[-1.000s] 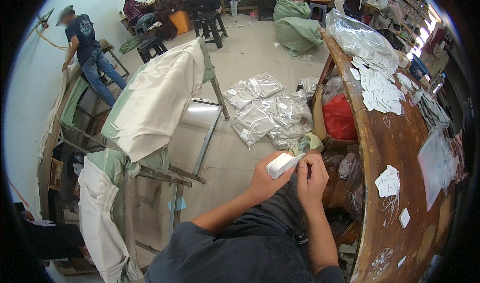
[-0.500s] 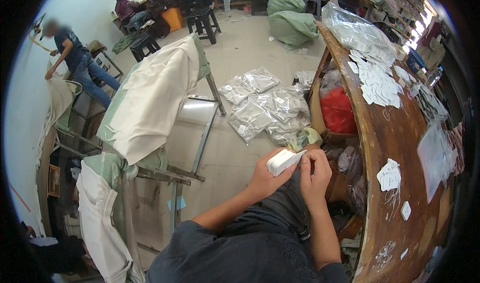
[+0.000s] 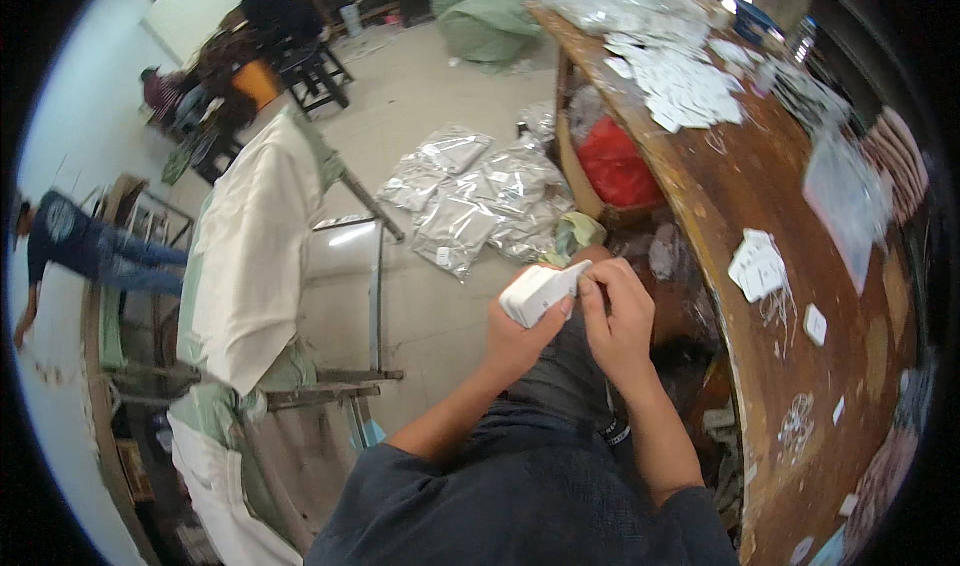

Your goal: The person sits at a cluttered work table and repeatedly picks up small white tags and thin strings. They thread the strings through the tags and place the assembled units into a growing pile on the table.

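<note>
A thick stack of white hang tags [image 3: 532,293] is gripped in my left hand [image 3: 513,344], its thumb lying along the near side. My right hand [image 3: 622,318] is closed in a pinch at the stack's right edge, thumb and forefinger on a tag that stands out from the others. Both hands are above my lap. On the wooden table [image 3: 780,366] to the right lies a smaller pile of white tags [image 3: 758,266] with loose strings. One single tag [image 3: 815,324] rests beside it.
Many more tags [image 3: 690,86] spread across the table's far part, near clear plastic bags [image 3: 620,1]. Bagged garments [image 3: 465,201] lie on the floor ahead. Pale cloth [image 3: 255,256] drapes over a rack at left. A person [image 3: 75,236] stands at far left.
My view has turned toward the right, so the surroundings sit further left. The right-hand pinch has shifted slightly lower at the stack's edge. The left hand keeps its hold on the tags.
</note>
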`<state>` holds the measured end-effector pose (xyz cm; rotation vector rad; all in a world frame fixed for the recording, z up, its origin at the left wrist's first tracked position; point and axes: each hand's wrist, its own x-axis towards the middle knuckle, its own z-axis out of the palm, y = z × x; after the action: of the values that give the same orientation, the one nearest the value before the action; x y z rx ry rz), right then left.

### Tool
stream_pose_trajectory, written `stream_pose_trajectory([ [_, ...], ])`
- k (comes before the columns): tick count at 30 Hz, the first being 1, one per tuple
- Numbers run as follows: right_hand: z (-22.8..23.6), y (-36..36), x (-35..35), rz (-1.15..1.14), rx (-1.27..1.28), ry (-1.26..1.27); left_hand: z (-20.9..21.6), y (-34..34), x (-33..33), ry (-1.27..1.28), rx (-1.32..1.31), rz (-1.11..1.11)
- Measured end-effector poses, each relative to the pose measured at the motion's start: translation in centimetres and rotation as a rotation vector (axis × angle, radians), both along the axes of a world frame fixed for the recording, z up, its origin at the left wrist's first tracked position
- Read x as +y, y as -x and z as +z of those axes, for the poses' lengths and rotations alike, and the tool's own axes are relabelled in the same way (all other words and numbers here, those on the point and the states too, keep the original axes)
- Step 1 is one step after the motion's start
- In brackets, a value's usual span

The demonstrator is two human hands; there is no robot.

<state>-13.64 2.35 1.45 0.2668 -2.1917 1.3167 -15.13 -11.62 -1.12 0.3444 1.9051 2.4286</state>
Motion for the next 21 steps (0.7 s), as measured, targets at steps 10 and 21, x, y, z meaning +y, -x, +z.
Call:
stream_pose_trajectory([
  [10, 0.5, -2.7, 5.0, -0.127, -0.037, 0.086, 0.5, 0.6, 4.8, 0.223, 0.187, -0.167],
  [21, 1.0, -7.0, 13.5, -0.364, -0.044, 0.198, 1.4, 1.0, 15.1, 0.360, 0.716, -0.337],
])
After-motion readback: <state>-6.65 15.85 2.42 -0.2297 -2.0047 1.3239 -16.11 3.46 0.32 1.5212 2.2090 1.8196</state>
